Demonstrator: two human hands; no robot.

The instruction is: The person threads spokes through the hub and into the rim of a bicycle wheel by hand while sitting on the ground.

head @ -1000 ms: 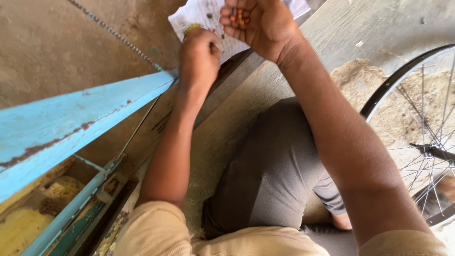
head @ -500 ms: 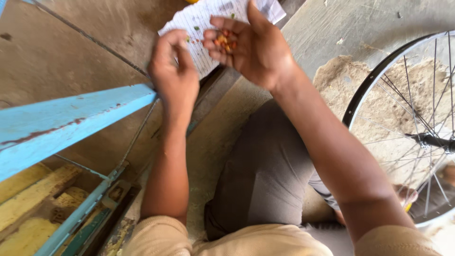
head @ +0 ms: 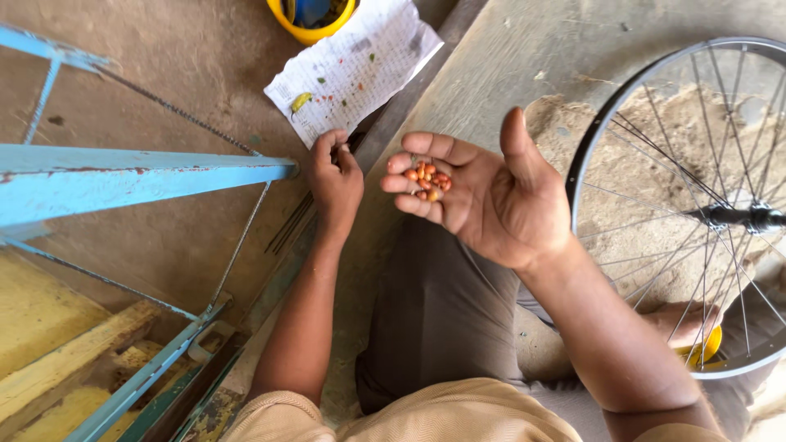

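A bicycle wheel stands right, a blue metal frame left, a yellow bowl above.

A small heap of reddish-orange, oval peanut kernels lies loose, just below the printed, stained paper sheet.

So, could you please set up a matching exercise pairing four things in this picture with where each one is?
Things:
1. seeds
2. paper
3. wheel
4. bowl

Places:
A. at the top edge, beyond the paper
B. in the palm of the right hand
C. at the right of the view, beside the right arm
D. flat on the ground, just beyond the left hand

Pairs: 1-B, 2-D, 3-C, 4-A
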